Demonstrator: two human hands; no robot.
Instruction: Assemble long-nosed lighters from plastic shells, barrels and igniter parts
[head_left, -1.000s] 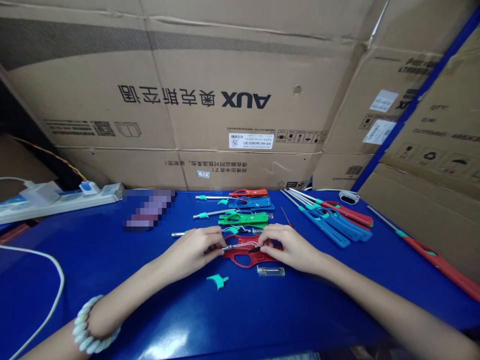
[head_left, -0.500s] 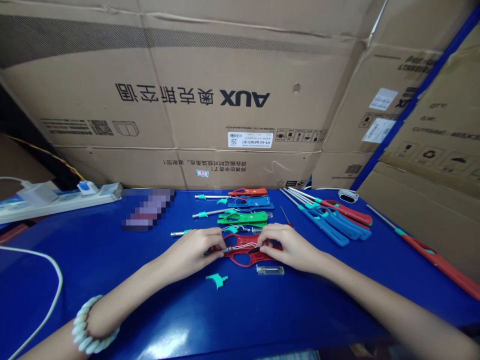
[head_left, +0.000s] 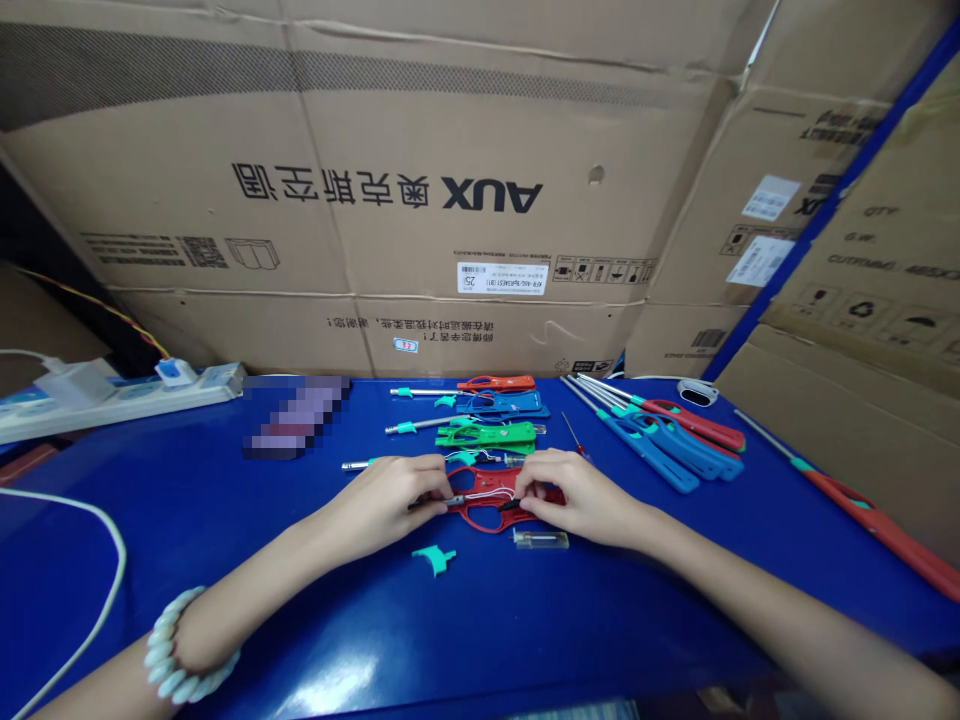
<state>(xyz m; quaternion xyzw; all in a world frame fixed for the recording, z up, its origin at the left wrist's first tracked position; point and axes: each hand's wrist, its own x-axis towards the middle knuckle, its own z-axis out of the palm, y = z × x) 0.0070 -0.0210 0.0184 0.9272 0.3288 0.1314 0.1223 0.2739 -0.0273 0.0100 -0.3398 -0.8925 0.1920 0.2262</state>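
Observation:
My left hand (head_left: 390,500) and my right hand (head_left: 577,497) rest on a blue table (head_left: 225,540), both pinched over a red lighter shell (head_left: 487,505) lying flat between them. The left fingertips grip a thin metal tube (head_left: 442,500) at the shell's left end. My right fingertips pinch a small dark part with white wires at the shell's middle. A teal trigger piece (head_left: 435,559) lies in front of the left hand. A clear fuel cell (head_left: 541,539) lies just below my right hand.
Behind the hands lie green (head_left: 487,436), blue (head_left: 506,405) and red (head_left: 496,383) half-built lighter shells with metal tubes. Several finished long lighters (head_left: 660,435) lie at the right, one red (head_left: 862,510) near the edge. A power strip (head_left: 112,395) and white cable (head_left: 105,600) are left. Cardboard boxes (head_left: 375,180) wall the back.
My right fingertips have slid slightly left along the red shell; the left hand holds its place.

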